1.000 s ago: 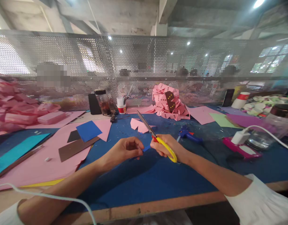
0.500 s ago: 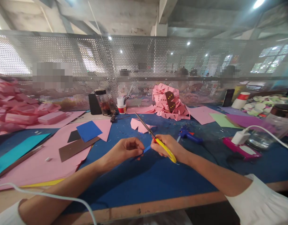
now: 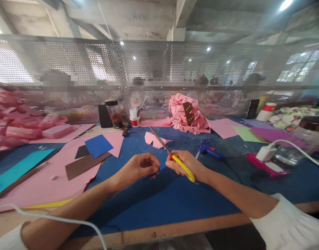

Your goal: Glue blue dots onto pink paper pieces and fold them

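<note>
My left hand (image 3: 145, 167) is closed in a pinch on a narrow blue paper strip (image 3: 162, 167), above the middle of the blue mat. The strip's far end reaches the fingertips of my right hand (image 3: 187, 164). Yellow-handled scissors (image 3: 182, 166) are held in that right hand, blades pointing up and away to the left, clear of the strip. Whether the right fingertips also pinch the strip is hard to see. Just beyond the blades lies a folded pink paper piece (image 3: 156, 140). A blue glue gun (image 3: 210, 150) rests to the right of my right hand.
Pink paper pieces (image 3: 26, 118) are heaped at the left, beside coloured sheets (image 3: 81, 170). A dotted pink paper pile (image 3: 187, 113) stands against the perforated screen (image 3: 154, 69). On the right are a glass jar (image 3: 297, 146) and a magenta power strip (image 3: 267, 166) with a white plug.
Both hands stay almost in place. The blue strip and the scissors have shifted very slightly; the grip on each looks the same.
</note>
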A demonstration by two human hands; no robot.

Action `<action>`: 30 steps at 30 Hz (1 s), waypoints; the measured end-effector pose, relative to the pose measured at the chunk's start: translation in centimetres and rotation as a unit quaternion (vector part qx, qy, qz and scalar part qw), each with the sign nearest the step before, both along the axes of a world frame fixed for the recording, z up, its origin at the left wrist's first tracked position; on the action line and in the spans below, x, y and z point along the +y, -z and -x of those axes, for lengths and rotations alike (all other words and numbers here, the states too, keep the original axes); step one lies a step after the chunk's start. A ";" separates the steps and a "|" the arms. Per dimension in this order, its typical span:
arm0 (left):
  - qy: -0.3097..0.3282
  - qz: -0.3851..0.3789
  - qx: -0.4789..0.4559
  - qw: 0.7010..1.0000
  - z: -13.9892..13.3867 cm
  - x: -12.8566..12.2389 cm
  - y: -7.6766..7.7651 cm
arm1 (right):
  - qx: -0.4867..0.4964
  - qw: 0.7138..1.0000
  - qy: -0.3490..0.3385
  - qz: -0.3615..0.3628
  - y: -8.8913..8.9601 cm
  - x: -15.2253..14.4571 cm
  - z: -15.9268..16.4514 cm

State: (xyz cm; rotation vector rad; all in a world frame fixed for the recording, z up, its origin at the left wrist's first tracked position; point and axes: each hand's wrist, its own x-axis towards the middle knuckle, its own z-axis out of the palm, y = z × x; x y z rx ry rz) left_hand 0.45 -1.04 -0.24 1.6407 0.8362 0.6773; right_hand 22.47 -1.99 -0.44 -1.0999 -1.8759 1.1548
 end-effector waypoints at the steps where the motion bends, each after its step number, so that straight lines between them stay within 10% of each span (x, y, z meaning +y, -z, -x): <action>1: -0.001 0.001 -0.001 1.000 0.0 0.0 0.0 | -0.005 1.000 0.000 -0.004 0.0 0.0 0.0; 30: 0.057 0.230 -0.078 0.968 0.3 -0.3 -0.3 | 0.013 1.000 -0.001 0.002 -0.1 -0.3 0.0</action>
